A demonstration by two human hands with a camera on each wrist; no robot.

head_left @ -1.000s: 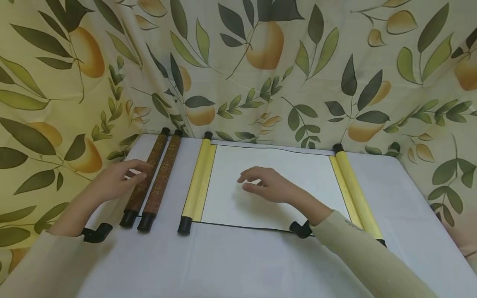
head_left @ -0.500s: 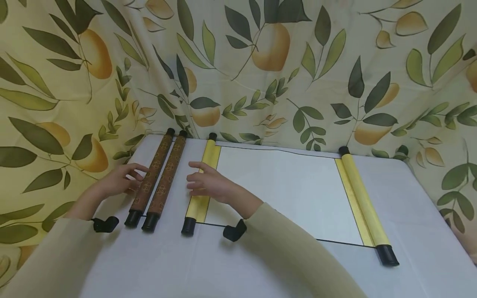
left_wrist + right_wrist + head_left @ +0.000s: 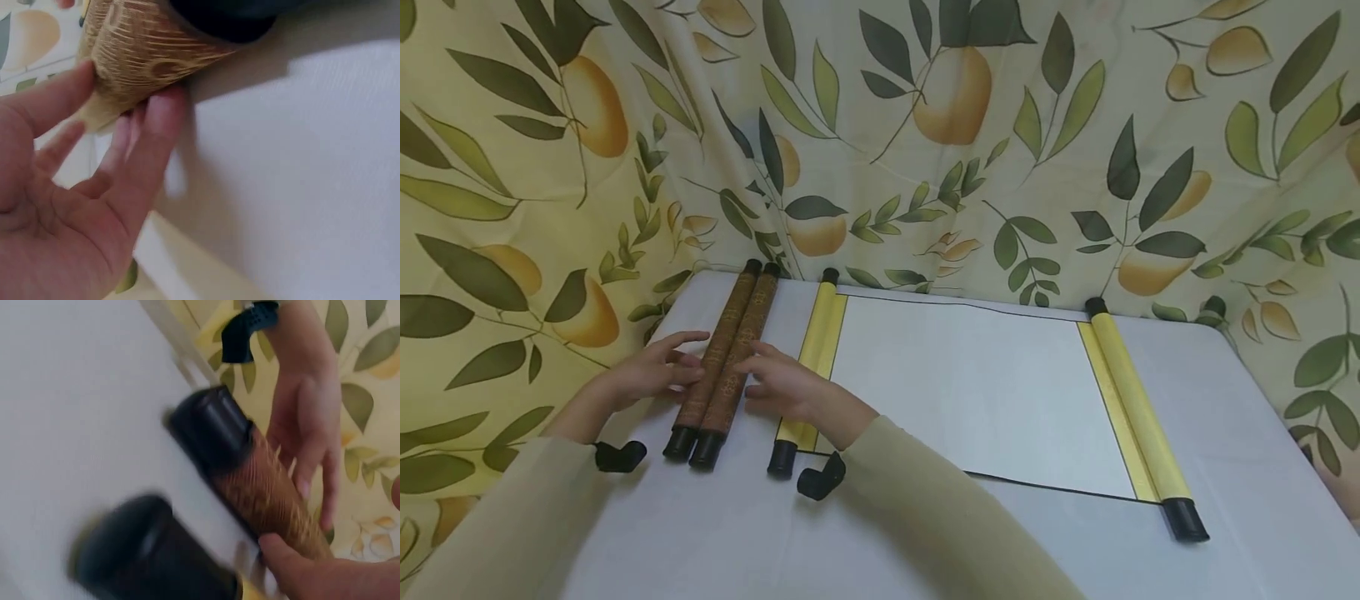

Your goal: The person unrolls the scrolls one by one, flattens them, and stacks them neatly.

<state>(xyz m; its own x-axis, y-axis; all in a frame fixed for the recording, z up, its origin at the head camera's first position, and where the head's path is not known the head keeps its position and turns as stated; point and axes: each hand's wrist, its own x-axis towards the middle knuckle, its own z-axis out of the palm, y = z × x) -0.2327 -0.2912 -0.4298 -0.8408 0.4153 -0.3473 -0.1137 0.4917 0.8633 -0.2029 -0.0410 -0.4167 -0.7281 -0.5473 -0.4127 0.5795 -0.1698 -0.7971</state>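
Note:
A brown patterned scroll lies rolled up at the left of the table as two rollers side by side, the left roller (image 3: 713,358) and the right roller (image 3: 762,304), each with black end caps. My left hand (image 3: 651,375) touches the left roller from its outer side; in the left wrist view its fingertips reach the underside of the brown roller (image 3: 140,53). From the other side my right hand (image 3: 793,390) touches the right roller, fingers extended. Beside it an unrolled scroll with white paper (image 3: 962,383) lies flat; my right wrist crosses near its left yellow roller (image 3: 817,329).
The right yellow roller (image 3: 1138,408) with black caps ends the open scroll. A white cloth (image 3: 700,542) covers the table. A fruit-patterned curtain (image 3: 880,192) hangs right behind and to the left of it.
My right hand has moved left from over the white paper to the brown rollers. The left brown roller has shifted right, closing the gap to the other one, with my left hand following.

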